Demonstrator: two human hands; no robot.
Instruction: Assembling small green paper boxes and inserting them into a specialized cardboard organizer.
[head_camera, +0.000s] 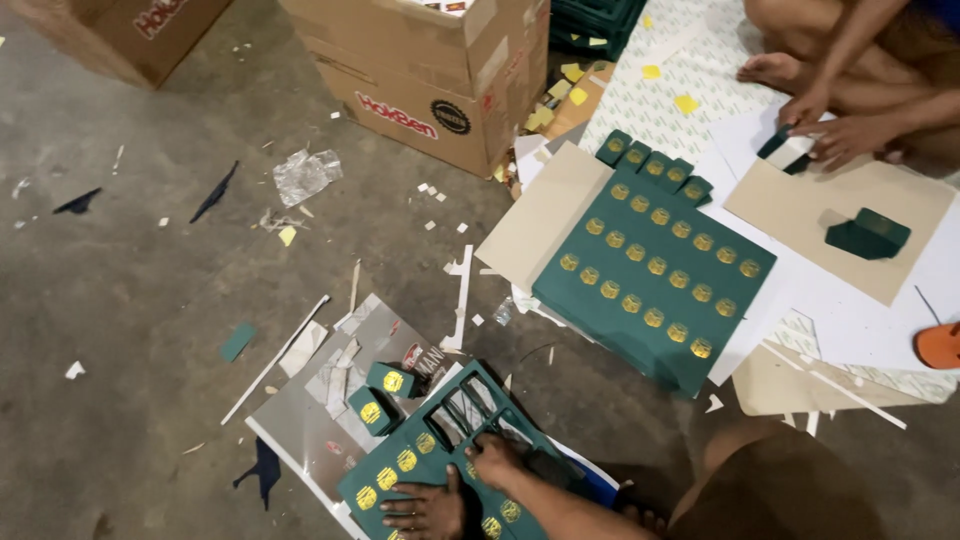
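Note:
A dark green die-cut card sheet (405, 462) with round gold emblems lies on a grey board (300, 425) on the concrete floor at the bottom of the view. My left hand (425, 507) lies flat on the sheet's near part, fingers spread. Just above it, my right hand (495, 460) has its fingers curled on the sheet at the edge of the punched-out openings. Two small green punched pieces (380, 395) with gold emblems rest on the board, left of the sheet.
A stack of uncut green sheets (650, 270) lies on brown card to the right. Another person's hands (835, 135) and foot work at the top right beside a folded green box (868, 233). Cardboard boxes (430, 70) stand behind. Paper scraps litter the floor; an orange sandal (940, 345) lies at the right edge.

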